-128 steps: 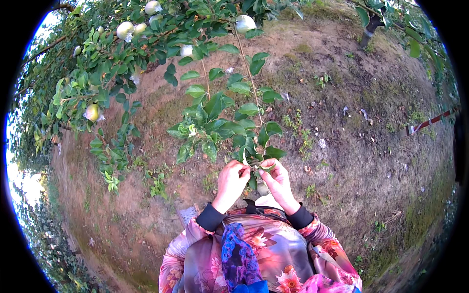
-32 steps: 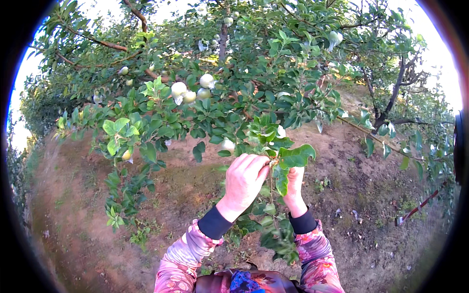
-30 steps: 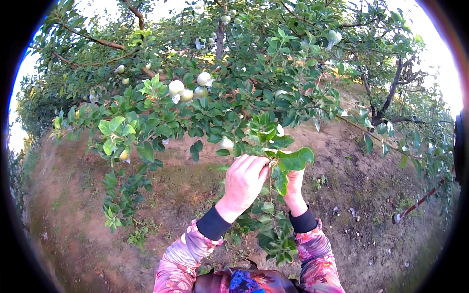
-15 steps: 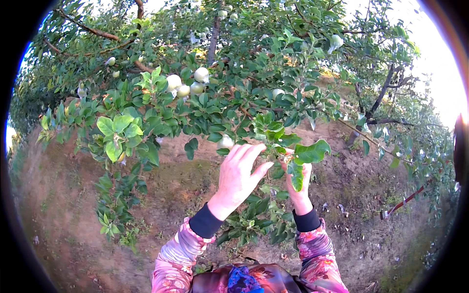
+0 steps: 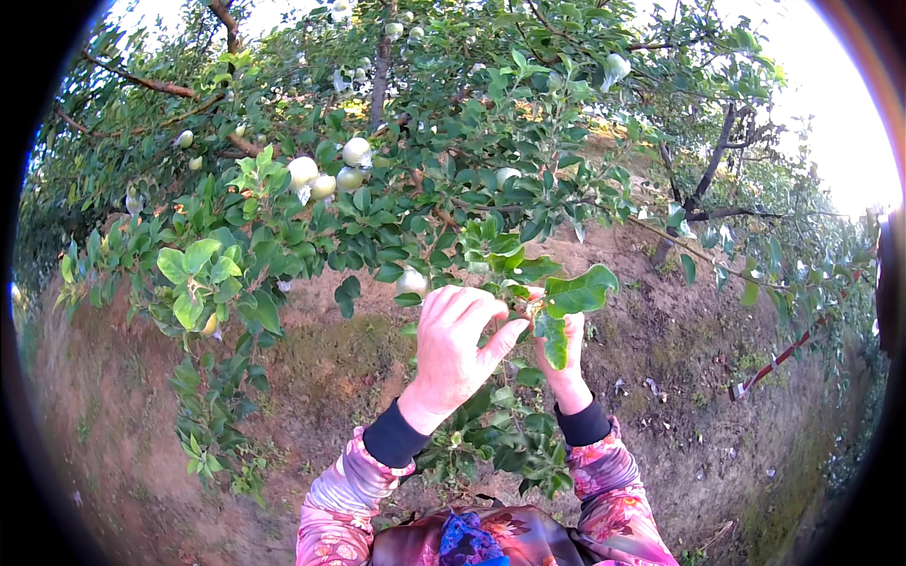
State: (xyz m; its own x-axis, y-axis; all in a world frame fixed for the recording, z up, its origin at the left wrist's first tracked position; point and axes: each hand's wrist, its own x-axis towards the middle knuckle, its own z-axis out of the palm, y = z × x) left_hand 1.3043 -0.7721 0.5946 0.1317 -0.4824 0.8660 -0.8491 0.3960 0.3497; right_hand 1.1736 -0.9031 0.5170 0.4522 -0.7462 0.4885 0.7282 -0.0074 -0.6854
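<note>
My left hand point(image 5: 451, 351) is raised among the leaves of an apple tree, back toward me. Its fingers are curled in toward the thumb; whatever lies between them is too small to make out. Close on its right is my right hand point(image 5: 564, 366), partly hidden behind a large green leaf point(image 5: 580, 294). Its fingertips are at the base of that leafy shoot, and their grip is mostly covered. A pale apple point(image 5: 411, 281) hangs just beyond my left hand. Below and between my wrists hangs a leafy twig point(image 5: 486, 439).
A cluster of pale apples point(image 5: 326, 179) hangs farther back on the left. A leafy branch point(image 5: 212, 377) droops at the left. On the right, a thin bare branch point(image 5: 694, 249) crosses above a red-brown stick-like object point(image 5: 776, 361). Sloping bare soil point(image 5: 330, 363) lies beneath.
The whole view has shifted, so the tree appears slightly up and left. My left hand's fingers have curled in and its thumb has come nearer them. My right hand stays at the shoot.
</note>
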